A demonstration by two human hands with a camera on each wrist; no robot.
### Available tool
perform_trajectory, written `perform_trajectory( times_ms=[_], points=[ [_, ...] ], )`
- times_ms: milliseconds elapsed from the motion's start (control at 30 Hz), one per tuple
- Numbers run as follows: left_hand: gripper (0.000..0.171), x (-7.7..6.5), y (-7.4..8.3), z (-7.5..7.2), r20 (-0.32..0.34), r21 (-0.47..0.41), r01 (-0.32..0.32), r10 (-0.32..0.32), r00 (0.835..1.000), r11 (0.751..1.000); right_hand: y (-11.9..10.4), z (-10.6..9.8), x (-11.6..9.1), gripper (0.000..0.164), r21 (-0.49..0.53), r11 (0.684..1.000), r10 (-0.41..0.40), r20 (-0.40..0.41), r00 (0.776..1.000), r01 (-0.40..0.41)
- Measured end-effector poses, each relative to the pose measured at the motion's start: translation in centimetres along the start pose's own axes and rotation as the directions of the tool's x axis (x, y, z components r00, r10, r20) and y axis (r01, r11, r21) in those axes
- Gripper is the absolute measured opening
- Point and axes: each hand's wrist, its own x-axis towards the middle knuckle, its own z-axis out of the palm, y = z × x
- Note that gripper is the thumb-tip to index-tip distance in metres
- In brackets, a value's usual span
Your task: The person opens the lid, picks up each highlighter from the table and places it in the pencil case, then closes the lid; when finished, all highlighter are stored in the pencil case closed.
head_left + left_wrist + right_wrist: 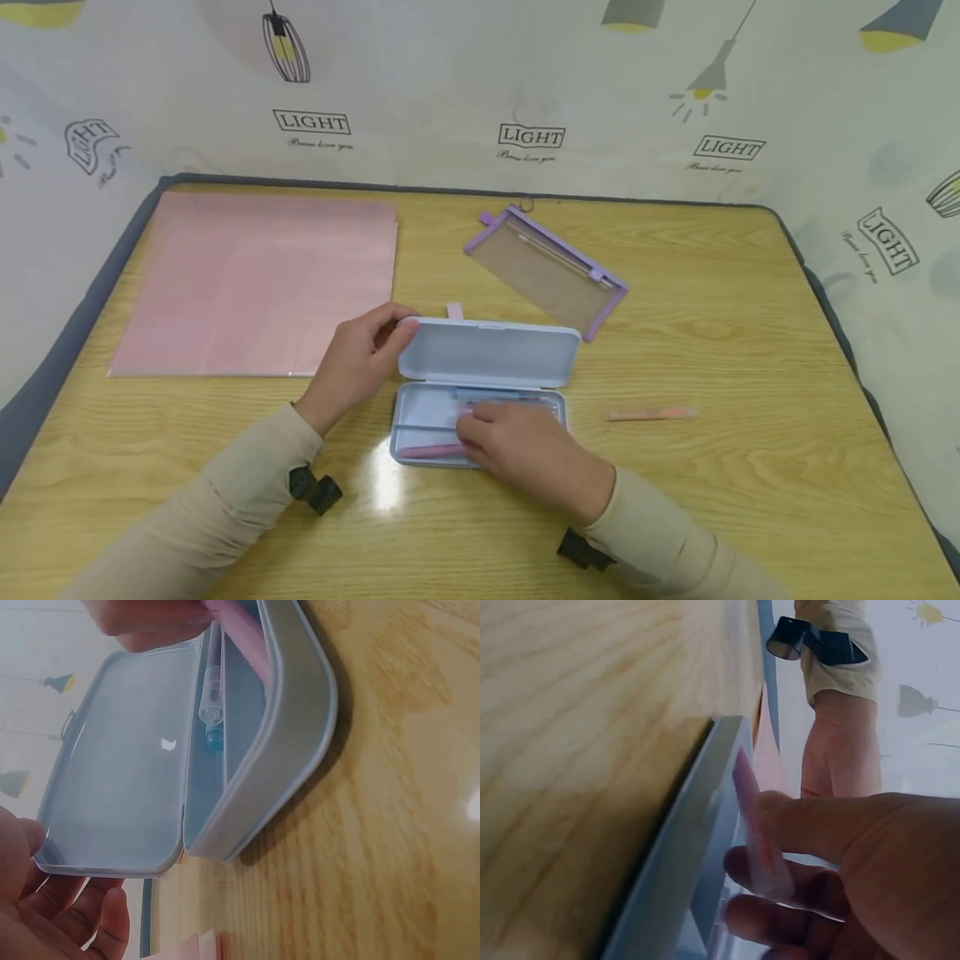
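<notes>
A pale blue pencil case [420, 411] lies open on the table, its lid [491, 354] raised at the back. My left hand [352, 362] holds the lid by its left end, thumb on the inner side and fingers behind it. Over the tray, my right hand [536, 450] pinches a pink pen [759, 832] between thumb and fingers. The pen's clear end shows near the fingertips in the right wrist view, and its pink length slants into the front compartment. In the back compartment lies a pen with a clear and blue end [213, 712], partly hidden by the right hand.
Beyond the case lies a clear zip pouch with purple edging [555, 271] and a slim stick-like item inside. A pink folder [262, 283] is flat at the back left. An orange pen [651, 413] rests right of the case. Printed fabric [420, 83] walls the table's back.
</notes>
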Motion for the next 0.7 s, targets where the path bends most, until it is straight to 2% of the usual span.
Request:
perform_trajectory(
  times_ms=[100,333,433,567,700],
  points=[
    [0.029,0.1,0.0,0.0,0.000,0.006,0.003,-0.003,1.000,1.000,-0.1,0.4,-0.2,0.013,-0.043,0.999,-0.031,-0.017,0.999,0.030],
    [0.029,0.1,-0.1,0.1,-0.001,0.011,0.001,-0.001,1.000,1.000,-0.4,0.5,-0.8,0.009,-0.112,0.993,-0.032,0.054,0.998,0.037],
    [0.029,0.1,-0.1,0.1,-0.002,0.013,0.000,0.000,1.000,1.000,-0.3,0.3,-1.0,0.009,-0.114,0.992,-0.039,0.045,0.998,0.044],
    [0.028,0.0,0.0,0.1,-0.003,0.015,0.003,-0.002,1.000,1.000,0.1,0.0,-1.5,0.006,-0.068,0.997,-0.044,0.015,0.999,0.045],
    [0.028,0.1,0.1,0.1,-0.002,0.015,-0.004,0.004,1.000,1.000,1.2,-1.5,-2.9,0.012,0.046,0.999,0.014,0.010,1.000,-0.015]
  ],
)
